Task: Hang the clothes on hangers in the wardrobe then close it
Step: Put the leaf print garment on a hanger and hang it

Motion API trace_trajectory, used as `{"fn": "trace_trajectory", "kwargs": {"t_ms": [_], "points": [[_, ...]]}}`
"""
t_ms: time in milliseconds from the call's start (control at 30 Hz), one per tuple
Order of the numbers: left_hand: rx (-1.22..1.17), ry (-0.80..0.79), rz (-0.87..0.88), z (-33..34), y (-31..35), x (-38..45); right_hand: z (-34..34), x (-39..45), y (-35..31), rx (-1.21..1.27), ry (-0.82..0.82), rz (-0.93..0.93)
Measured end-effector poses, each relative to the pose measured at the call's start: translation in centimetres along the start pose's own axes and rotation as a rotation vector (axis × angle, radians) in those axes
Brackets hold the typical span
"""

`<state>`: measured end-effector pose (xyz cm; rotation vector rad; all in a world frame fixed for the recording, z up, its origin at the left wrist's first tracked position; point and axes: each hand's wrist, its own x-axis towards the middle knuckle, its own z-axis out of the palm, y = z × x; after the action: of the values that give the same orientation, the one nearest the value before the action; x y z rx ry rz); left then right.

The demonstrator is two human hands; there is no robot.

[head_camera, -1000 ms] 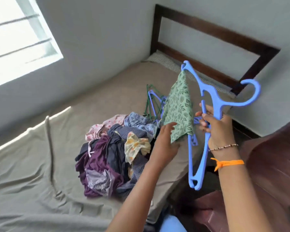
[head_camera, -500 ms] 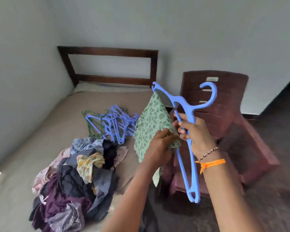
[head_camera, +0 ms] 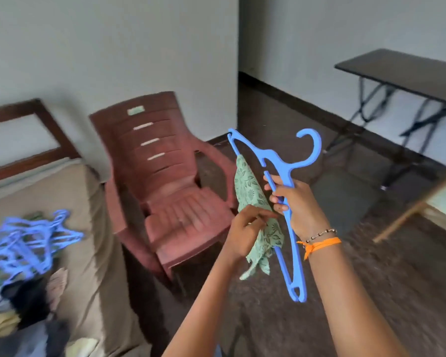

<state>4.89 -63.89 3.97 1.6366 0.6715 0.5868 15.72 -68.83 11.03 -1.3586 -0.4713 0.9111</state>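
While the bed (head_camera: 93, 228) and red plastic chair (head_camera: 165, 186) stand at left, the right hand (head_camera: 298, 207) grips a blue hanger (head_camera: 289, 228) tilted on end; the left hand (head_camera: 245, 233) pinches the green patterned cloth (head_camera: 250, 191) draped over its bar.

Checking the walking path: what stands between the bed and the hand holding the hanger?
In the head view, a red plastic chair stands between the bed and the right hand gripping the blue hanger.
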Motion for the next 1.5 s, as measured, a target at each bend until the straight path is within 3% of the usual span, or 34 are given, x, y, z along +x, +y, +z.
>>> {"fn": "trace_trajectory", "kwargs": {"t_ms": [200, 400, 500, 600, 733, 900, 1033, 1100, 1300, 1500], "points": [[-0.016, -0.608, -0.037, 13.8, 3.1, 3.1, -13.7, -0.3, -1.9, -0.061, 0.312, -0.058], [-0.037, -0.741, 0.017, 28.3, 5.1, 7.7, -26.8, 0.4, -5.0, -0.162, 0.552, -0.083], [-0.068, -0.892, 0.004, 35.3, 7.5, 10.4, -33.7, -0.1, -6.9, -0.205, 0.595, -0.103], [-0.032, -0.99, 0.0, 42.2, 9.5, 13.8, -40.6, -1.3, -8.0, -0.195, 0.768, -0.103], [0.057, -1.077, 0.071, 51.4, 11.9, 17.9, -48.3, -3.2, -7.3, -0.245, 1.039, -0.151], [0.048, -1.174, 0.111, 62.2, 16.0, 21.1, -55.2, -4.2, -5.8, -0.342, 1.045, -0.172], [0.046, -1.225, 0.195, 71.5, 19.1, 22.9, -62.8, -2.6, -7.3, -0.372, 1.25, -0.326], [0.031, -1.218, 0.255, 76.1, 21.0, 23.5, -67.2, -2.2, -9.8, -0.38, 1.332, -0.373], [-0.035, -1.115, 0.382, 89.1, 28.4, 26.6, -80.9, -3.1, -19.9, -0.391, 1.288, -0.474], [-0.044, -1.019, 0.534, 100.9, 35.0, 32.6, -93.8, -2.6, -31.4, -0.294, 1.296, -0.711]]}}
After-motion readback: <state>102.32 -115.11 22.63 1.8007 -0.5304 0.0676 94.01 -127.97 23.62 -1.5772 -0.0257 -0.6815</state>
